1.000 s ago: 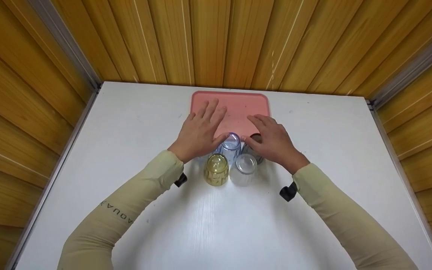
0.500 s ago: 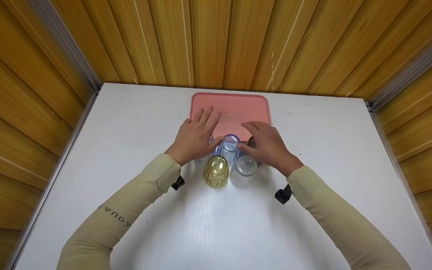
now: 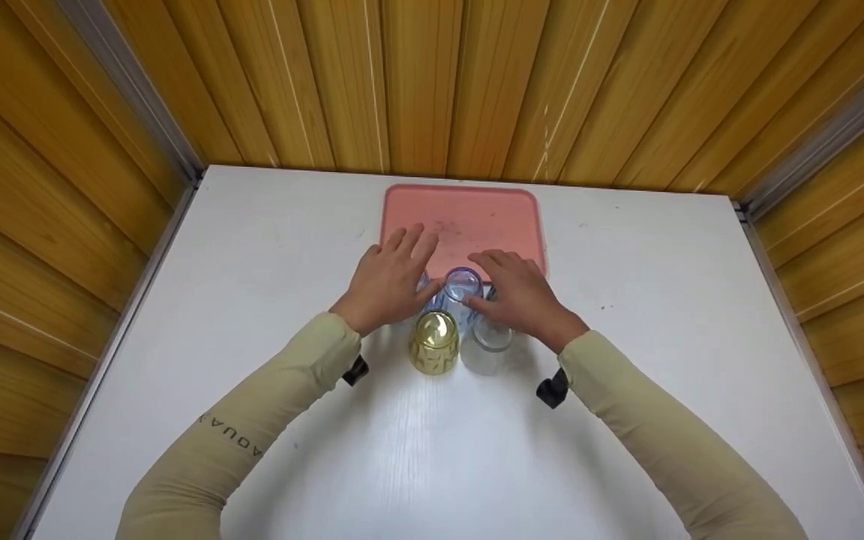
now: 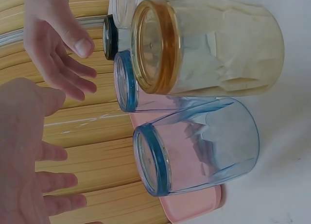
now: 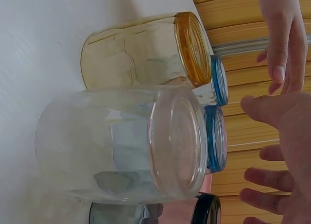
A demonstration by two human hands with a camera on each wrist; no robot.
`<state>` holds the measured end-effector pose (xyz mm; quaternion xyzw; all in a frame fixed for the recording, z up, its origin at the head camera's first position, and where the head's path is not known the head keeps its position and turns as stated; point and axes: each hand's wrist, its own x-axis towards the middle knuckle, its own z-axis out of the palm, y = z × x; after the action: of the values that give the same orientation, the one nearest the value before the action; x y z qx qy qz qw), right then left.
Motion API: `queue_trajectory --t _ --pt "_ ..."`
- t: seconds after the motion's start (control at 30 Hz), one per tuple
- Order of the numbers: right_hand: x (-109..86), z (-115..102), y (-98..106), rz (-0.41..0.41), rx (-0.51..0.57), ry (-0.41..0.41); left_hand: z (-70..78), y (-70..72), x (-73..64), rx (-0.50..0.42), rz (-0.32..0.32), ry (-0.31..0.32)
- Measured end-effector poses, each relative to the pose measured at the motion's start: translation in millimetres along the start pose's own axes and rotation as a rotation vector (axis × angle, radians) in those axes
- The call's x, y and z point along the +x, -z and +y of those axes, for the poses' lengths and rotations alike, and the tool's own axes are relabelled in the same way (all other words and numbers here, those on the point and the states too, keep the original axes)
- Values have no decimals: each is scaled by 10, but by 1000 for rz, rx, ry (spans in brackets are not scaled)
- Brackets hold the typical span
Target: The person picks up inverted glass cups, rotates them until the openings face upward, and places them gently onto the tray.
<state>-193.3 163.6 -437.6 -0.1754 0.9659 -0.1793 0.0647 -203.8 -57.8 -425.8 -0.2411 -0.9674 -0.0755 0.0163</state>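
Observation:
Several tumblers stand mouth-down in a tight cluster. A yellow glass and a clear glass form the near row. Behind them are a blue glass, a second blue glass on the left and a dark grey glass on the right, mostly hidden by a hand in the head view. My left hand hovers over the left blue glass, fingers spread and holding nothing. Over the dark and clear glasses is my right hand, its fingers loosely bent and nothing in its grasp.
A pink tray lies flat behind the glasses, near the back edge of the white table. Yellow wood-look panels wall off the back and both sides. Each wrist wears a small black camera mount.
My right hand has moved left and a little nearer to me, now covering most of the dark glass. My left hand has drawn back slightly. The glasses and tray stay put.

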Motion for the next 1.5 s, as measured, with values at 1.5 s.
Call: queue_trajectory --t 1.5 --pt "284 -79 -323 -107 77 -10 -120 -224 -37 14 4 -67"
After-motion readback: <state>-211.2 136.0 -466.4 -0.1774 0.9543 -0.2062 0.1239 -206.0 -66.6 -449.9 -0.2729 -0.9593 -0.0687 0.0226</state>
